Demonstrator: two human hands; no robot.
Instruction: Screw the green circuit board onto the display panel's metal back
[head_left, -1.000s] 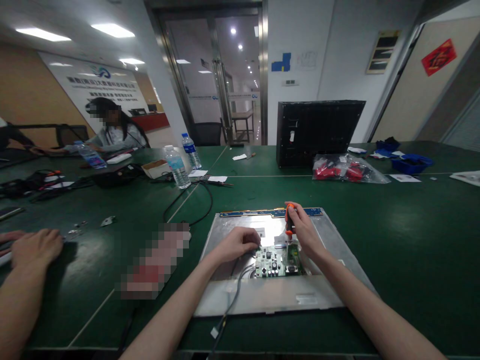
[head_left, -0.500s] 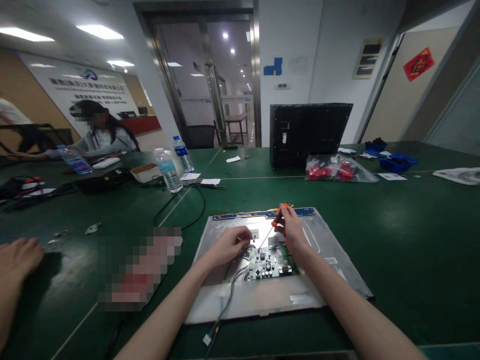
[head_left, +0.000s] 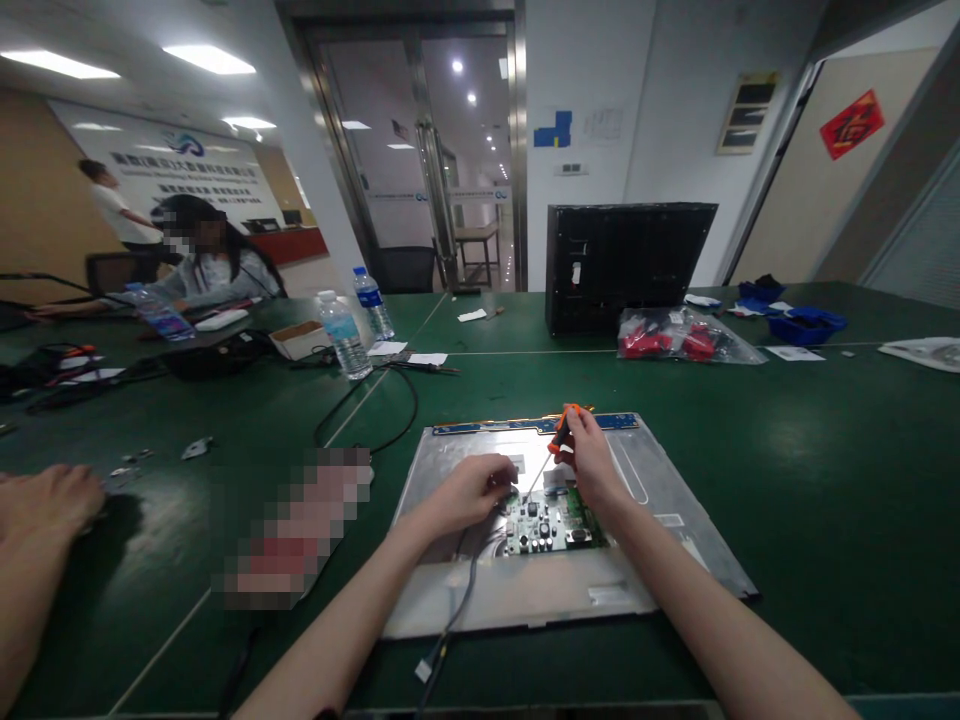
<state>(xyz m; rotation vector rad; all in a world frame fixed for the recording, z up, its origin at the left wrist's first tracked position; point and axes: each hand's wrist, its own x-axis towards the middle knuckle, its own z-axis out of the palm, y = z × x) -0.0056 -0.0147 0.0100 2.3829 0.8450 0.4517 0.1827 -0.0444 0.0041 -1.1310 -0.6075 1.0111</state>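
Note:
My right hand [head_left: 589, 455] is closed round the orange and black handle of a screwdriver [head_left: 560, 436]. Its thin shaft slants down to the upper left part of a green circuit board [head_left: 551, 525]. At that board's upper left corner, my left hand [head_left: 480, 487] has its fingers curled together; what they pinch, if anything, is hidden. The board sits on the metal back of a flat display panel [head_left: 637, 590], which lies on the green table. A blue strip board [head_left: 615, 422] runs along the panel's far edge. Dark cables [head_left: 465, 600] trail from the board over the near edge.
Another person's hand [head_left: 56, 500] rests at far left near small metal parts [head_left: 197, 448]. A blurred-out oblong thing [head_left: 300, 530] lies left of the panel. Farther back stand water bottles [head_left: 345, 335], a black monitor housing [head_left: 630, 265] and a plastic bag [head_left: 686, 338] with red contents.
My left hand has shifted slightly right, closer over the board's corner. The screwdriver stays at nearly the same spot on the board. The other person's hand at left has moved slightly.

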